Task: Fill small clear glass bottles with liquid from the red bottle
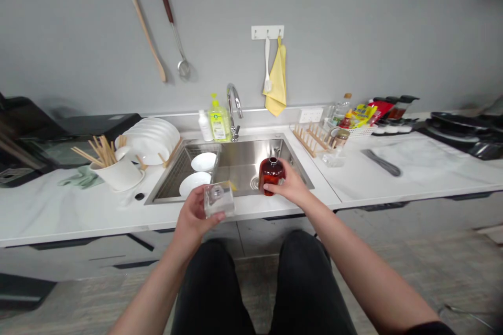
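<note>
In my left hand (196, 210) is a clear, square glass container (220, 203), held over the front edge of the counter with my fingers and thumb around its left side. A small round shape shows on the container's upper face; I cannot tell whether it is an opening. My right hand (288, 184) grips a dark red-brown glass bottle (271, 174) with a short narrow neck, upright over the front right of the sink. Below and between both hands lies the steel sink (241, 159). White bowls (204, 161) sit in its left part.
Behind the sink stand a faucet (232, 110), a green soap bottle (219, 121) and a white bottle (205, 126). Left are plates (151, 138) in a rack and a white chopstick holder (118, 172). Right are a wooden rack (308, 141), jars (341, 138) and dark tongs (381, 162).
</note>
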Tool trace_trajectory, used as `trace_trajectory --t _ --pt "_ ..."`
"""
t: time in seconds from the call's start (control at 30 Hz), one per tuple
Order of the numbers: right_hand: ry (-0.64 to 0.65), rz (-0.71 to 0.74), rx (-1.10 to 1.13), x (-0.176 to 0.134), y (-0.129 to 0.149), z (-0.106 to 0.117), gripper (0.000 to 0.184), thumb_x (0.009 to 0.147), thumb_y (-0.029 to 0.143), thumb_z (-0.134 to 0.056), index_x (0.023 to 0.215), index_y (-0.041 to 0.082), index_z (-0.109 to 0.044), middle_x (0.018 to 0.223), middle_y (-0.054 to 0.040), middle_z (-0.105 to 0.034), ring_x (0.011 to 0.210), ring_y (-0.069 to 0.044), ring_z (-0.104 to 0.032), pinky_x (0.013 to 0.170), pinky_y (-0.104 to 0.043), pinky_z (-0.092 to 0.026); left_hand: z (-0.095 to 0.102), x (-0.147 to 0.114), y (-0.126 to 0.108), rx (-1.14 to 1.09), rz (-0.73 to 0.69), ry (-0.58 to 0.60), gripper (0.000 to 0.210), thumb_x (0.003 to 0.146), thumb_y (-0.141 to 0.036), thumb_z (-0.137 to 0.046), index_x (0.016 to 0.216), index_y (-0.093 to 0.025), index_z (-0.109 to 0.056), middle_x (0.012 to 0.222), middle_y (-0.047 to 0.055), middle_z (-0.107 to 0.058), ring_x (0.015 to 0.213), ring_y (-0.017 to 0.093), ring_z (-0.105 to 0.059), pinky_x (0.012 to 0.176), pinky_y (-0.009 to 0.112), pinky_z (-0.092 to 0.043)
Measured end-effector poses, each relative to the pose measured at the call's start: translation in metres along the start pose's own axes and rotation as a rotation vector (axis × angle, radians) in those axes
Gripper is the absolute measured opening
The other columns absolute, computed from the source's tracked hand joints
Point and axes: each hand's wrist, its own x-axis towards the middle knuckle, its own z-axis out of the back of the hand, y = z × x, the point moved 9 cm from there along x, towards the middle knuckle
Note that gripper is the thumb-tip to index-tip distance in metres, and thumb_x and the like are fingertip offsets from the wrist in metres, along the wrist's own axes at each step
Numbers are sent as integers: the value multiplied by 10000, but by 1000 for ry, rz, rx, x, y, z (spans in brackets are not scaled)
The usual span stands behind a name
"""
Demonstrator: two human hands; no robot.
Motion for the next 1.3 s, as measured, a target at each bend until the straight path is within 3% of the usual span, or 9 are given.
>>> trace_trajectory --t 0.1,0.2,0.3,0.43,0.57,0.7,0.8,1.07,1.3 --pt "135 -18 37 43 -3 -3 836 670 344 -1025 1416 263 -657 1329 -101 -808 1201 -356 -801 1152 -590 -608 -21 62 -5 -46 -58 91 801 585 -220 -1127 1286 -255 -740 1326 85 -808 1185 285 -791 1039 418 -657" --pt "239 -26 84 91 -15 -11 865 615 324 -1057 1385 255 -669 1330 -93 -808 1247 -367 -790 1194 -595 -588 -44 120 9 -123 5 190 778 590 -223 -1121 1274 -255 -751 1229 61 -818 1010 239 -793 894 368 -656" --pt "304 -39 157 137 -35 -20 865 587 326 -1082 1349 253 -681 1350 -94 -809 1307 -381 -767 1251 -611 -552 -62 173 29 -213 61 255 791 592 -196 -1101 1300 -257 -754 1221 51 -817 986 224 -792 878 349 -649" --pt "281 -81 300 185 -72 -34 802 609 303 -1060 1311 257 -675 1361 -91 -814 1315 -379 -765 1251 -629 -565 -80 234 61 -320 86 325 785 634 -155 -1042 1352 -273 -749 1262 54 -817 1086 233 -792 963 366 -661" --pt "212 -61 340 209 -115 -52 773 646 311 -1050 1317 280 -669 1379 -94 -813 1335 -387 -763 1248 -661 -569 -83 275 97 -384 106 329 806 650 -153 -1014 1388 -303 -728 1314 59 -806 1141 265 -790 990 442 -684" --pt "195 -72 306 208 -158 -66 809 665 356 -1061 1364 273 -662 1369 -103 -814 1325 -396 -774 1227 -681 -579 -75 293 126 -336 102 301 778 666 -165 -1023 1366 -305 -715 1278 51 -808 1112 270 -790 997 467 -674" --pt "237 -88 264 202 -172 -72 805 660 360 -1078 1355 275 -681 1350 -90 -819 1303 -397 -781 1217 -681 -587 -66 295 137 -304 90 264 716 666 -164 -1037 1301 -284 -728 1233 39 -805 1041 238 -781 961 421 -668" --pt "301 -69 292 194 -159 -76 801 669 355 -1096 1351 272 -685 1348 -92 -822 1300 -406 -781 1242 -690 -572 -50 295 144 -320 89 220 751 647 -135 -1032 1297 -324 -704 1291 13 -790 1079 233 -774 926 399 -669" --pt "319 -37 217 190 -148 -75 872 650 387 -1114 1408 278 -699 1386 -79 -827 1318 -410 -776 1255 -670 -571 -53 294 144 -313 73 231 771 637 -134 -1033 1310 -331 -715 1326 34 -780 1143 265 -759 967 436 -657"
